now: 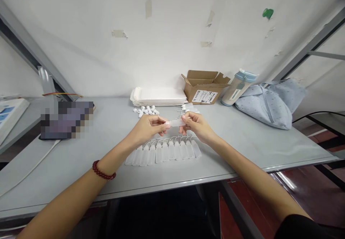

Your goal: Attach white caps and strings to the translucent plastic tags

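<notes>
Both hands meet above the grey table [242, 142], pinching one small translucent plastic bottle [175, 123] between them. My left hand [148, 126], with a red bead bracelet on its wrist, grips the bottle's left end. My right hand [196, 123] grips its right end with fingertips closed. Below the hands lies a row of several similar small bottles [164, 151] side by side. A scatter of small white caps [145, 110] lies just beyond the left hand.
A stack of white flat packs [159, 96] sits by the wall. Right of it are an open cardboard box [204, 87], a blue-lidded tumbler [237, 87] and a light blue cloth bag [266, 104]. A blurred dark item [66, 120] with a white cable lies left.
</notes>
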Available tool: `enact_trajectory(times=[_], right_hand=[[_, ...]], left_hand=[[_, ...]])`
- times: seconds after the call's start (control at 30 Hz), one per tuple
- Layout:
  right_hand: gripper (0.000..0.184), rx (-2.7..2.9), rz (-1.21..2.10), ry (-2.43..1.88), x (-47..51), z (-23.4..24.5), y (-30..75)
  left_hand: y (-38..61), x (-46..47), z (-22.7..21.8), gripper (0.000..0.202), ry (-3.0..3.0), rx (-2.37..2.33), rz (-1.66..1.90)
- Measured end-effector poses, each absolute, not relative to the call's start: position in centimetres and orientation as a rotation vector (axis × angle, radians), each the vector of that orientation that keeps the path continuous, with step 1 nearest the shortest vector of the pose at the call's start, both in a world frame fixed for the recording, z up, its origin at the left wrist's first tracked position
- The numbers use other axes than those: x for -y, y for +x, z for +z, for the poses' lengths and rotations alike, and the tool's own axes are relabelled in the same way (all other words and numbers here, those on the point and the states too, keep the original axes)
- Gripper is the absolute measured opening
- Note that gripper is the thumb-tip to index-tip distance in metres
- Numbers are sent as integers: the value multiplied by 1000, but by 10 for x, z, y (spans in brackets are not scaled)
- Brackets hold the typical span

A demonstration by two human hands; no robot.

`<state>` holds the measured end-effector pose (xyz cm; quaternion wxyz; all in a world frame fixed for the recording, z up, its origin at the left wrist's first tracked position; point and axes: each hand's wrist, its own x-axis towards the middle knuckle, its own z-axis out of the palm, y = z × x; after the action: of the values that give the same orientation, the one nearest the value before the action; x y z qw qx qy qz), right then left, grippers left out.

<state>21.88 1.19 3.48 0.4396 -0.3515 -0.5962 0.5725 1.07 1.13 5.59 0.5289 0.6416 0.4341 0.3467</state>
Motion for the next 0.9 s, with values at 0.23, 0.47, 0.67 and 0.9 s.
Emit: enact_trajectory(times=[0.23, 0.47, 0.67, 0.9], right_hand=[[38, 1515, 1437, -920, -13, 36, 217], [34, 1623, 1301, -908, -5, 40, 213], [29, 1673, 1193, -947, -7, 37, 215], [29, 1683, 1231, -952, -8, 37, 217]], left_hand=[[15, -7, 60, 21, 1535, -1033, 900], [12, -11, 55, 19, 1518, -1033, 942], [11, -12, 55, 17, 1503, -1010, 926], [11, -11, 56, 17, 1541, -990, 944]])
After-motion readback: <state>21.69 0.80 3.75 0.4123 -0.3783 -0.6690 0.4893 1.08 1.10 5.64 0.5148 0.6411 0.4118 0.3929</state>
